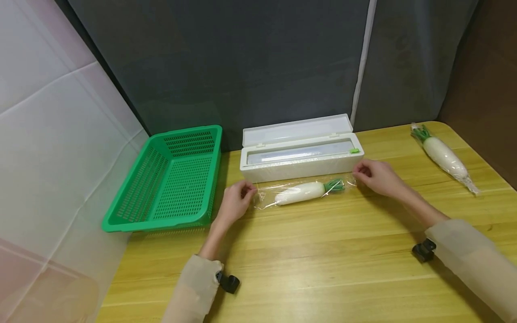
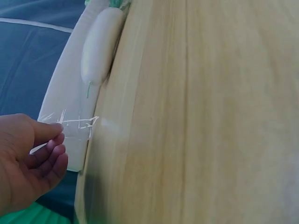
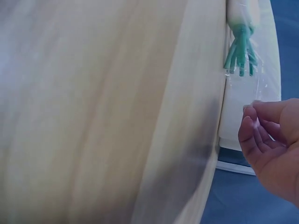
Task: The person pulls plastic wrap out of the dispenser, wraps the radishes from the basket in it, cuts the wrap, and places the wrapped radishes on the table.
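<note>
A white radish (image 1: pixel 300 193) with cut green stems lies in clear plastic wrap (image 1: pixel 264 198) in front of a white wrap dispenser box (image 1: pixel 299 168). My left hand (image 1: pixel 235 200) pinches the wrap's left end between thumb and fingers, beyond the radish's tip. At the stem side, my right hand (image 1: pixel 377 176) pinches the other end of the film. In the left wrist view the radish (image 2: pixel 102 44) shows its root tip toward the left hand (image 2: pixel 35 161). The green stems (image 3: pixel 241 51) point toward the right hand (image 3: pixel 275 144) in the right wrist view.
The dispenser's lid (image 1: pixel 299 130) stands open at the back, with a green slider (image 1: pixel 354 150) on its right end. A green basket (image 1: pixel 181 188) sits at the left. Another wrapped radish (image 1: pixel 444 157) lies at the far right of the wooden table (image 1: pixel 307 269).
</note>
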Available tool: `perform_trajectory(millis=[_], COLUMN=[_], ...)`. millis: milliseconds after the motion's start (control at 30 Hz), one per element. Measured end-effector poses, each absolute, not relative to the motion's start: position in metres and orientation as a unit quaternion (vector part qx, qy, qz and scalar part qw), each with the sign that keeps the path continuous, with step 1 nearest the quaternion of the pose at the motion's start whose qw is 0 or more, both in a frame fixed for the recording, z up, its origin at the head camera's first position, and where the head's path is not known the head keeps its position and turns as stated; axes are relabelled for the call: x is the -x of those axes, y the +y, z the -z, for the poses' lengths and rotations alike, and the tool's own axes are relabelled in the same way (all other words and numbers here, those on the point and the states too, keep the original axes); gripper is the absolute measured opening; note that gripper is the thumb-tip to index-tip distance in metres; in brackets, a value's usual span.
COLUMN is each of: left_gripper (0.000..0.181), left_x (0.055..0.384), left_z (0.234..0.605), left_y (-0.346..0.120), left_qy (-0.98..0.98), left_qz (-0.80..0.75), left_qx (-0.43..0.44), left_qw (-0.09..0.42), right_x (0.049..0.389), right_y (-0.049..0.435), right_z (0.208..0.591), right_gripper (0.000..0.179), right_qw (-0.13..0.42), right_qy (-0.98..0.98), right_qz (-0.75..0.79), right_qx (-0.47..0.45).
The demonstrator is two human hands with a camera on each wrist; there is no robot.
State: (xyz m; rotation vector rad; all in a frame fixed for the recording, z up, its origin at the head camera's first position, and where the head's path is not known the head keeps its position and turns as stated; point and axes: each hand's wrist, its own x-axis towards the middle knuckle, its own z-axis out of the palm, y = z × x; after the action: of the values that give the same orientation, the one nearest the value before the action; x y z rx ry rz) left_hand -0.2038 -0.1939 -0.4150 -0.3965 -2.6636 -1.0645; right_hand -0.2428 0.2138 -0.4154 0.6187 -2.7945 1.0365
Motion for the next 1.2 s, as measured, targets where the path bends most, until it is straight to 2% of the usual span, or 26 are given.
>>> perform_trajectory(millis=[367,800,1200], left_gripper=[0.006,0.005,0.007], left_x=[0.213,0.215,0.213], left_z=[0.419,0.417,0.414], left_y=[-0.191,-0.189,-0.190], left_qy=[-0.930,-0.942,-0.942], left_qz=[0.344,0.315,0.314], left_qx=[0.095,0.115,0.119], left_qw=[0.082,0.018,0.025], right_x=[0.252,0.251,0.247], right_y=[0.212,0.208,0.211], right_z=[0.422,0.416,0.417], right_gripper=[0.006,0.011,0.009], right_qw=[-0.006,-0.090,-0.076], right_qy=[-0.923,-0.923,-0.911], right_qz=[-0.330,-0.322,-0.355], right_qx=[-0.196,-0.188,-0.197])
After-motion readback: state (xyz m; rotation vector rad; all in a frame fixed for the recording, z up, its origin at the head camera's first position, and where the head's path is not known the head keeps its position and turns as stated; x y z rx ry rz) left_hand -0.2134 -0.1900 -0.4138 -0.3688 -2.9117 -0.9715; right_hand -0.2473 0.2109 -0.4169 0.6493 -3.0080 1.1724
